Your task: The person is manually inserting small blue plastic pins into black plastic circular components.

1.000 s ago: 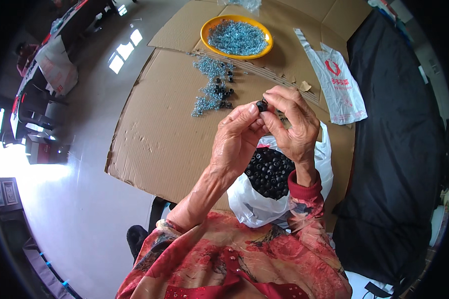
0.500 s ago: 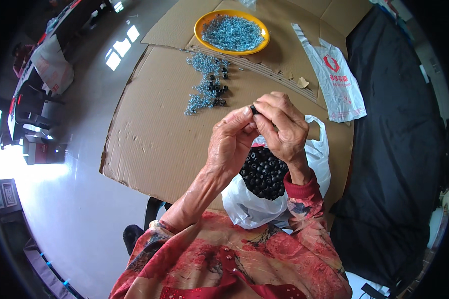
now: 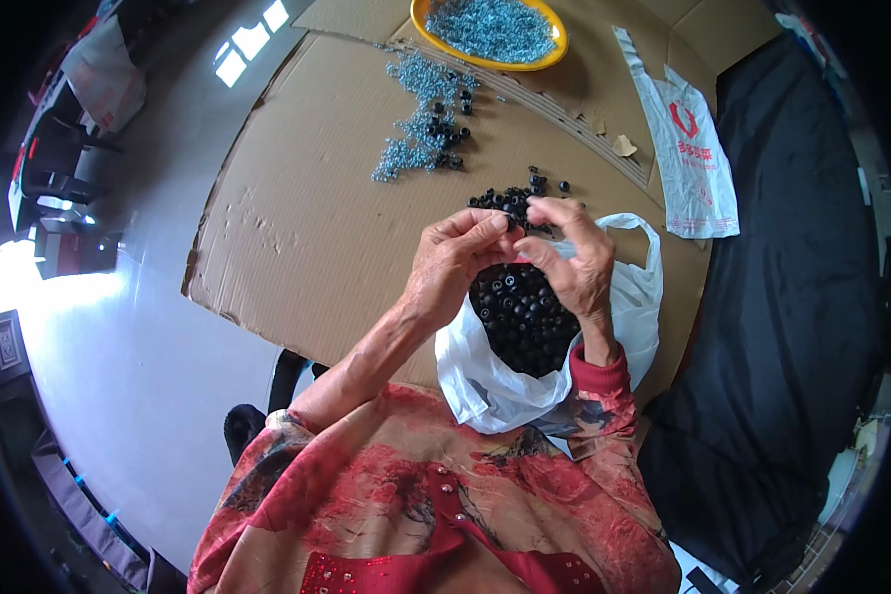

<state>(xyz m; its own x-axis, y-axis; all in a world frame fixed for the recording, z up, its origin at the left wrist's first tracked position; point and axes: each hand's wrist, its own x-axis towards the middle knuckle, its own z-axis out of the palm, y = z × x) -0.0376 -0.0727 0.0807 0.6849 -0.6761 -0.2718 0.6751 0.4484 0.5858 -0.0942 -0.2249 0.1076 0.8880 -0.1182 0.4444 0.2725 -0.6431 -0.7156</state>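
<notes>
My left hand point(image 3: 447, 259) is closed, its thumb and fingertips pinching a small round black cap point(image 3: 512, 224). Just to the right, my right hand point(image 3: 582, 259) has its thumb and forefinger apart, with nothing visible between them. Both hands are over the far rim of a white plastic bag point(image 3: 473, 381), which is full of similar black caps point(image 3: 525, 322). Beyond my fingertips lies a loose pile of black pieces point(image 3: 505, 198) on the cardboard, partly covered by the hands.
Small clear-blue pieces point(image 3: 411, 153) lie scattered on the cardboard sheet point(image 3: 297, 218), with several black caps among them. More blue pieces fill a yellow dish point(image 3: 562, 45) at the far side. A flat white bag point(image 3: 698, 183) and black cloth point(image 3: 782, 257) are at right.
My right hand has let go of the black cap and opened, while the left keeps hold. The view has shifted, and the black pile beyond the hands now shows.
</notes>
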